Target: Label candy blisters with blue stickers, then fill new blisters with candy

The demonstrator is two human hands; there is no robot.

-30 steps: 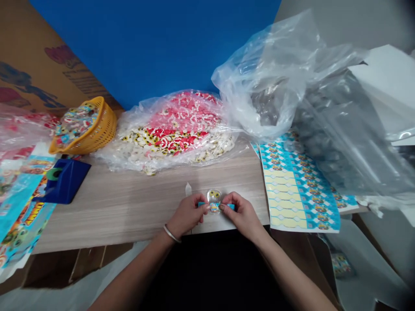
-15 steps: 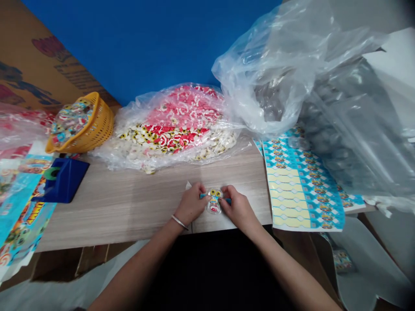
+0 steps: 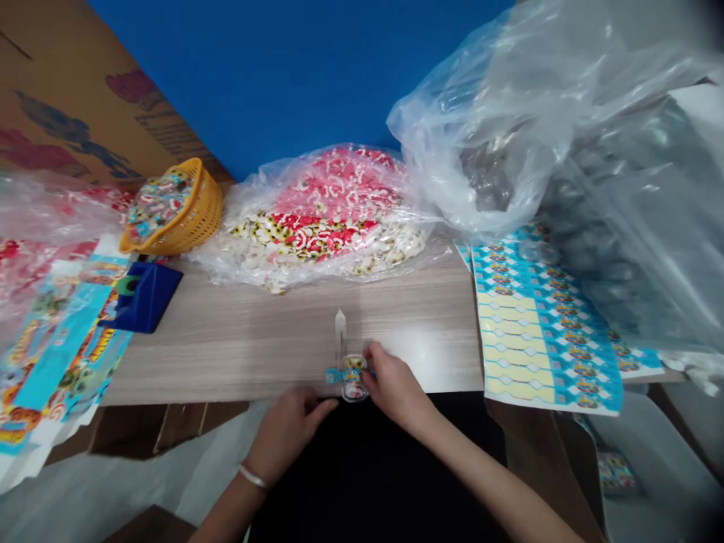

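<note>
A small clear plastic pack (image 3: 355, 379) with yellow-ringed eye pieces, a red-and-white piece and a blue label strip is at the front edge of the table. My right hand (image 3: 393, 385) pinches its right side between thumb and fingers. Apart from the pack, to its left, is my left hand (image 3: 291, 426), holding nothing, with its thumb stretched towards the pack and its fingers slightly blurred. The label's blue end (image 3: 333, 375) sticks out on the pack's left. Just behind lies a white pointed strip (image 3: 340, 323) on the table.
A plastic bag (image 3: 322, 226) of eye and red-and-white pieces lies at the back. Left are a yellow basket (image 3: 197, 215) of filled packs, a blue tape dispenser (image 3: 152, 298) and printed card (image 3: 62, 347). Label sheets (image 3: 517, 339) and a bag of clear shells (image 3: 622, 226) are right.
My left hand has let go of the pack and moved down and left. The pack, still in my right hand, has come nearer the table's front edge. The camera view has shifted left.
</note>
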